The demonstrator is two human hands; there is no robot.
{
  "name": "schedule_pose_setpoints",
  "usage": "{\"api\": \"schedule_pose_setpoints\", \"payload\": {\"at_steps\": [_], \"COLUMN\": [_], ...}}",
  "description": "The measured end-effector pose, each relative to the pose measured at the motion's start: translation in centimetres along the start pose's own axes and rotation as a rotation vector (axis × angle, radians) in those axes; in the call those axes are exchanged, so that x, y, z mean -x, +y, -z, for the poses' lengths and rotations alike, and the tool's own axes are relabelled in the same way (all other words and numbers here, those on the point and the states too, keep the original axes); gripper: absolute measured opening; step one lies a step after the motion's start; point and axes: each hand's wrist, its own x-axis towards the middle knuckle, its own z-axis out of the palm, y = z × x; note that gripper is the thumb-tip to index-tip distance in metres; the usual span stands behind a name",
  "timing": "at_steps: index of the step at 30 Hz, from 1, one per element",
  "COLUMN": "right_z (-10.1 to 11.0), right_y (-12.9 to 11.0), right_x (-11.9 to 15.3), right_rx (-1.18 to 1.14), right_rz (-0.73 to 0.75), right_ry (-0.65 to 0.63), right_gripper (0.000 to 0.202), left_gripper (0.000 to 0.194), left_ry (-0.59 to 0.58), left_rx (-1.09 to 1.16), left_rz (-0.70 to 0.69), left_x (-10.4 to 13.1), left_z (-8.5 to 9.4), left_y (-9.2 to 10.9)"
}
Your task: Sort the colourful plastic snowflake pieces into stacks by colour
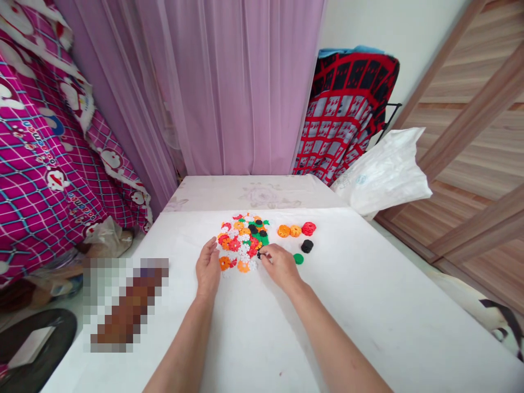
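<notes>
A mixed pile of snowflake-shaped plastic discs (244,238) in white, orange, red, green and black lies on the white table. My left hand (208,268) rests at the pile's left edge, fingers loosely stretched and nothing visible in them. At its lower right, my right hand (281,266) pinches a small black disc (259,254) between thumb and fingertips. Sorted by colour to the right of the pile are orange discs (284,231), red discs (309,228), black discs (307,246) and a green disc stack (298,258), the last close beside my right hand.
The white tabletop (254,333) stretches around the pile. A blurred, pixelated patch (131,305) covers something on its left side. A white plastic bag (380,172) stands at the far right edge. Purple curtains (241,87) hang behind, with a wooden wardrobe (470,164) on the right.
</notes>
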Motion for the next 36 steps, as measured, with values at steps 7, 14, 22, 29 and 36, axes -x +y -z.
{"api": "schedule_pose_setpoints", "payload": {"at_steps": [7,14,22,29,36], "right_z": [-1.8,-2.7,-3.5,0.5,6.2], "right_y": [-0.8,-1.3,-1.0,2.6,9.4], "right_x": [0.9,0.1,0.8,0.9,0.0], "right_rx": [0.146,0.22,0.187,0.047,0.143], "right_rz": [-0.132,-0.235,-0.214,-0.241,-0.482], "right_ry": [0.032,0.037,0.075,0.322,0.359], "right_gripper": [0.02,0.021,0.025,0.029,0.037], "left_gripper": [0.036,0.035,0.036,0.036,0.033], "left_ry": [-0.002,-0.016,-0.02,-0.027,-0.015], "left_rx": [-0.016,-0.018,-0.008,-0.024,0.01], "left_rz": [0.008,0.01,0.018,0.019,0.013], "left_x": [0.0,0.1,0.3,0.2,0.2], "left_z": [0.0,-0.1,0.0,0.0,-0.2], "left_y": [0.0,0.3,0.4,0.5,0.4]}}
